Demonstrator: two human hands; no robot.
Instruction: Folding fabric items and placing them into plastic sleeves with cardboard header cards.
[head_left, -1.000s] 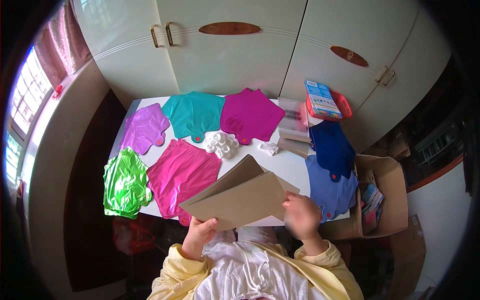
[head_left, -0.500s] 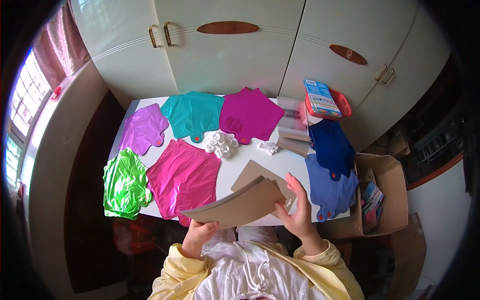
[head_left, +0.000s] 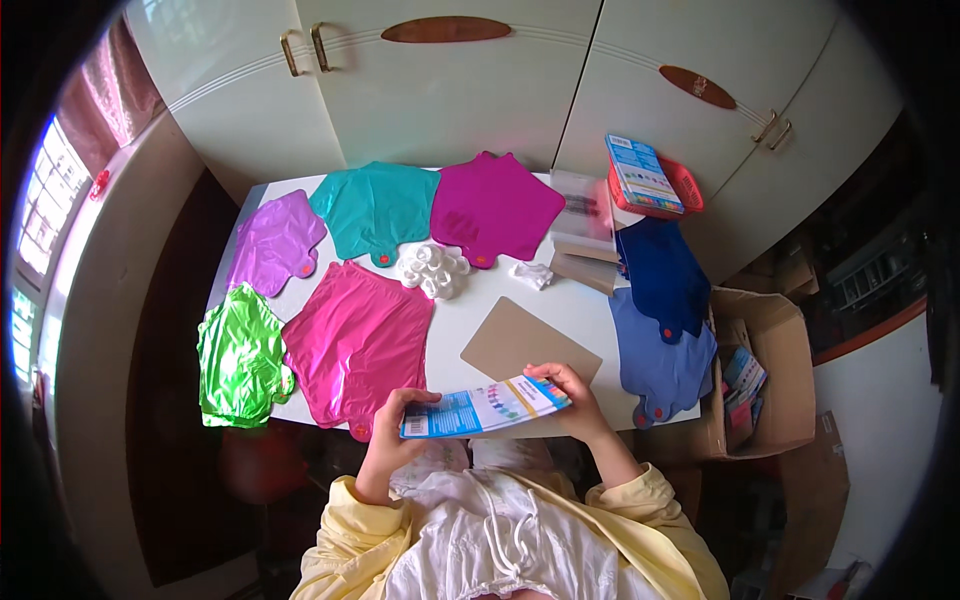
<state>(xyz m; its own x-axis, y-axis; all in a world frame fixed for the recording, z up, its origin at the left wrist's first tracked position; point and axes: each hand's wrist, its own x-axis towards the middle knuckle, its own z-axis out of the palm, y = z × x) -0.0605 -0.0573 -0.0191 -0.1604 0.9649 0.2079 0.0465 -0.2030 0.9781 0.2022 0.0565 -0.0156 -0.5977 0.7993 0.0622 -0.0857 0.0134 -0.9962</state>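
A stack of printed cards, blue and white with small coloured star shapes, is held between both hands above the table's front edge. My left hand is closed on its left end, thumb on top. At the far right end, my right hand grips the same stack. Just beyond it, one card lies on the table with its plain brown side up. Flat shiny foil pieces lie around: pink, green, purple, teal, magenta, light blue and dark blue.
White ring-like coils sit mid-table, with a small white bundle beside them. Clear plastic packs lie near the red basket holding printed cards. An open cardboard box stands right of the white table.
The stack has been turned from its brown side to its printed side and lowered toward me. My right hand, earlier spread at the stack's edge, now grips its right end.
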